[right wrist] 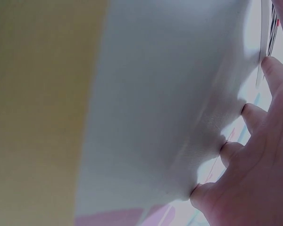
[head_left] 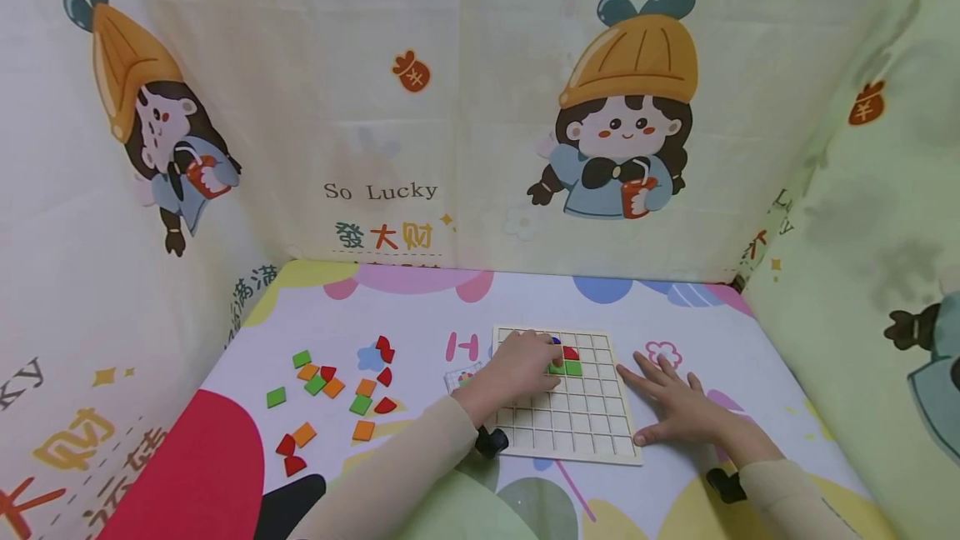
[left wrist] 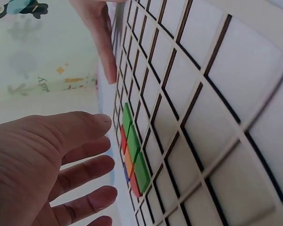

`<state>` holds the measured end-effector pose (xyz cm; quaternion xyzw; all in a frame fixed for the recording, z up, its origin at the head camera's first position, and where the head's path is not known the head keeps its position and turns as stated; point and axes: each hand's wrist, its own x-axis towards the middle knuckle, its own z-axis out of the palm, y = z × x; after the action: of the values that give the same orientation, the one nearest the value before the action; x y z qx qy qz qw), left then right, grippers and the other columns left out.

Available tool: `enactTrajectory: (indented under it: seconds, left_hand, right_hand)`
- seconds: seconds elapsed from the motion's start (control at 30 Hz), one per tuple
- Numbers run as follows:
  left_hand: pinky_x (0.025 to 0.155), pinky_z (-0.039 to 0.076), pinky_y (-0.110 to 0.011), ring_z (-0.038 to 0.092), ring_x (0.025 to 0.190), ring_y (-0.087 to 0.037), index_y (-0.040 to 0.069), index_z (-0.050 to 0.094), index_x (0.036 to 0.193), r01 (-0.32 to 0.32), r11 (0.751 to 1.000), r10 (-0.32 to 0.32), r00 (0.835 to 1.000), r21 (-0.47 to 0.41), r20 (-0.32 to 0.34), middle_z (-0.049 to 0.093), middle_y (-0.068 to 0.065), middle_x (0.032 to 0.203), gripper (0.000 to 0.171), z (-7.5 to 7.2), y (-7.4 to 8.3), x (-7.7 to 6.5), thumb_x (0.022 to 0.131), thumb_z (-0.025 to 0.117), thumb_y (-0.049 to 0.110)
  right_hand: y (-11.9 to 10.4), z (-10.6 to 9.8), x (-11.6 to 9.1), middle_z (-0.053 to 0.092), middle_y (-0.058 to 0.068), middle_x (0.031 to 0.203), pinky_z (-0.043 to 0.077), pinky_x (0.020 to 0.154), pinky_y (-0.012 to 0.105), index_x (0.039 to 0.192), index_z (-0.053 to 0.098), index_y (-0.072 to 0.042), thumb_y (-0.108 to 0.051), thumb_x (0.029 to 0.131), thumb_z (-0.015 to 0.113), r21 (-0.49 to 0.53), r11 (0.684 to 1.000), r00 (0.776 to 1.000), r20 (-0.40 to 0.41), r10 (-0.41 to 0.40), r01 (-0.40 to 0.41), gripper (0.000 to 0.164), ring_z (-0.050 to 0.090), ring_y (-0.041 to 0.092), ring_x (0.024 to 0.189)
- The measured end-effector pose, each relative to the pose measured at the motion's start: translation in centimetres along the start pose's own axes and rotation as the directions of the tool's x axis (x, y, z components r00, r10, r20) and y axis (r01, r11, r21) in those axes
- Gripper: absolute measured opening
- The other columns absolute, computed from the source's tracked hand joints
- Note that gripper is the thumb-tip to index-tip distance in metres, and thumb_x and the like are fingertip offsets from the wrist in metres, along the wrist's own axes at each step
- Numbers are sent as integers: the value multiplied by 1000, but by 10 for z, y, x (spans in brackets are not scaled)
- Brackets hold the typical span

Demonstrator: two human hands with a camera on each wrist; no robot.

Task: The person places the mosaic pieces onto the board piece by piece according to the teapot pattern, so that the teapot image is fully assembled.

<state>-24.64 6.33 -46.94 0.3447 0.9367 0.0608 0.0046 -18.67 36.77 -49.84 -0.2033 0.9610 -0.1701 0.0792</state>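
Note:
A pale wooden grid board [head_left: 592, 423] lies on the table, divided into small square cells. My left hand [head_left: 525, 365] hovers over its upper left part, with fingers apart and nothing between them. Just beyond these fingers, in the left wrist view, sit green squares [left wrist: 140, 172], an orange piece [left wrist: 128, 157], a blue piece [left wrist: 126, 173] and red pieces [left wrist: 135, 186], side by side in the cells. From the head, the left hand hides some of them. My right hand [head_left: 678, 411] rests with fingers spread at the board's right edge, thumb and a fingertip by the frame.
Left of the board, loose green squares [head_left: 277, 397], orange squares [head_left: 363, 430] and red curved-edge pieces [head_left: 295, 465] lie scattered on the patterned tablecloth [head_left: 420, 307]. A small printed card [head_left: 459, 377] is partly behind the left wrist. Printed cloth walls [head_left: 480, 123] enclose the table.

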Motion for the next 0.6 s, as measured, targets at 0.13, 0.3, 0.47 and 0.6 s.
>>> enactTrajectory:
  seconds: [0.13, 0.3, 0.47, 0.6]
  left_hand:
    - [91, 51, -37, 62, 100, -15, 30, 77, 110, 26, 999, -25, 1000, -27, 7, 70, 10, 111, 19, -6, -10, -14, 94, 74, 40]
    - [92, 50, -39, 61, 98, -14, 26, 78, 112, 52, 996, -51, 999, -78, 7, 72, 10, 110, 22, -13, -26, -36, 93, 74, 36]
    - [86, 48, -37, 62, 95, -16, 22, 78, 110, 93, 991, -93, 996, -92, 4, 73, 8, 106, 21, -22, -46, -58, 92, 74, 33]
    - [86, 50, -39, 59, 91, -16, 21, 78, 109, 141, 985, -142, 990, -102, 1, 73, 6, 104, 21, -26, -61, -72, 91, 76, 31]
  right_hand:
    - [-1, -1, 1, 21, 27, 168, 8, 102, 90, 160, 39, -24, -65, 72, 83, 3, 1000, 1000, 3, -1, 1, 107, 9, 66, 148]
    - [-2, -1, 1, 21, 28, 167, 8, 102, 90, 159, 40, -22, -66, 71, 83, 2, 1000, 1000, 4, -2, 2, 108, 10, 66, 148]
    - [-2, 0, 1, 22, 28, 167, 9, 102, 90, 159, 40, -21, -67, 70, 83, -4, 1000, 1000, 0, -4, 4, 108, 10, 66, 148]
    - [-2, 0, 0, 22, 28, 167, 9, 102, 90, 159, 41, -22, -67, 70, 83, -13, 1000, 1000, -4, 2, -3, 108, 11, 66, 148]
